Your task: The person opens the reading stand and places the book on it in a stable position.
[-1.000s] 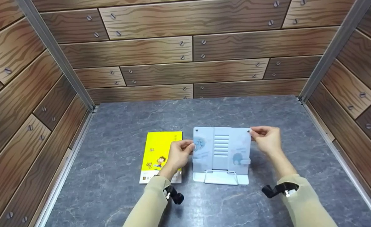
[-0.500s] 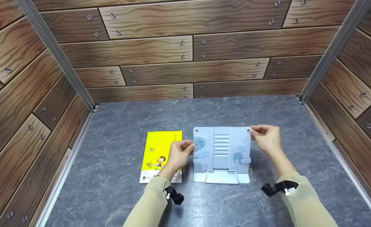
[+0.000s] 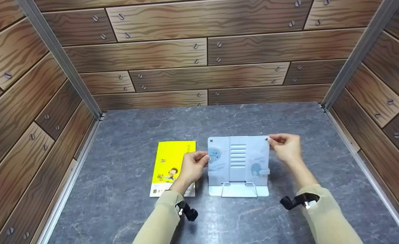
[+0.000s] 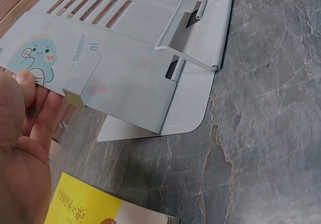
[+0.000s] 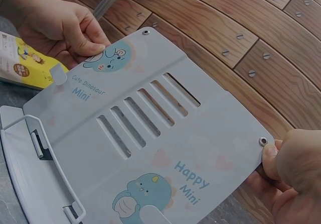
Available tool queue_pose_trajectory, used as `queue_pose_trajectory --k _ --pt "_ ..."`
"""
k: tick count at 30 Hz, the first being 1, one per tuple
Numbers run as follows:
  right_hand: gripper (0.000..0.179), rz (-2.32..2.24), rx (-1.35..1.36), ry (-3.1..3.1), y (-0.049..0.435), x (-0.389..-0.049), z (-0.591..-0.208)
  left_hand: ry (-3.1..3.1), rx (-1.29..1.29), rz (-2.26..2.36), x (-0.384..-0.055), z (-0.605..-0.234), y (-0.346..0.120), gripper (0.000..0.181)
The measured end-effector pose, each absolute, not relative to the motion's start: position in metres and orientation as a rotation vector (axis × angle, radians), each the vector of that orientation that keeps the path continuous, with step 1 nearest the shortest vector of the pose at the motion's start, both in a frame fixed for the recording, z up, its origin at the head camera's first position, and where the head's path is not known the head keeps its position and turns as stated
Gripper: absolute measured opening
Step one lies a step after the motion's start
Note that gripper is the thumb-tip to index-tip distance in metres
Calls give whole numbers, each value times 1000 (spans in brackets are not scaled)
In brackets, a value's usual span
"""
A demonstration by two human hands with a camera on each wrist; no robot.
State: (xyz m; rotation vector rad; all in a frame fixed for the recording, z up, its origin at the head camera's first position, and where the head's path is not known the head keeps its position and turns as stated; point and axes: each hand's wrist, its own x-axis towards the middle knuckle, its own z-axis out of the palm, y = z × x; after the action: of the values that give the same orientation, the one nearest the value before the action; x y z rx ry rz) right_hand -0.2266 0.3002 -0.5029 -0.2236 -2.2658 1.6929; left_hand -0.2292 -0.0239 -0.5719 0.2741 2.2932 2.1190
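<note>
A pale blue book stand with slots and dinosaur prints stands tilted up on its flat base, a wire page holder at its front. My left hand pinches its left edge between thumb and fingers, beside the dinosaur picture. At the upper right corner, next to a rivet, my right hand pinches the panel, thumb in front and fingers behind. Left of the stand lies a yellow book with a cartoon child on its cover, partly covered by my left hand in the head view.
The grey marbled tabletop is enclosed by wood-patterned walls at the back and sides. Metal rails run along the corners. A black strap with a camera mount sits on each wrist.
My right hand has risen very slightly at the panel's corner, and the stand has shifted a tiny bit. My left hand's hold stays the same and the yellow book lies still.
</note>
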Motion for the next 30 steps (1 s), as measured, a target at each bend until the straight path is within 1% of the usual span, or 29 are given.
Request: queue_pose_trajectory --k 17,26,30 --pt "17 1678 -233 -2305 300 -222 -500 2304 280 2097 -229 -570 -26 19" --pt "24 1810 -144 -2234 307 -216 -490 2197 323 2178 -229 -567 -31 19" --pt "25 1837 -102 -2179 310 -215 -485 2151 328 2207 -230 -565 -40 23"
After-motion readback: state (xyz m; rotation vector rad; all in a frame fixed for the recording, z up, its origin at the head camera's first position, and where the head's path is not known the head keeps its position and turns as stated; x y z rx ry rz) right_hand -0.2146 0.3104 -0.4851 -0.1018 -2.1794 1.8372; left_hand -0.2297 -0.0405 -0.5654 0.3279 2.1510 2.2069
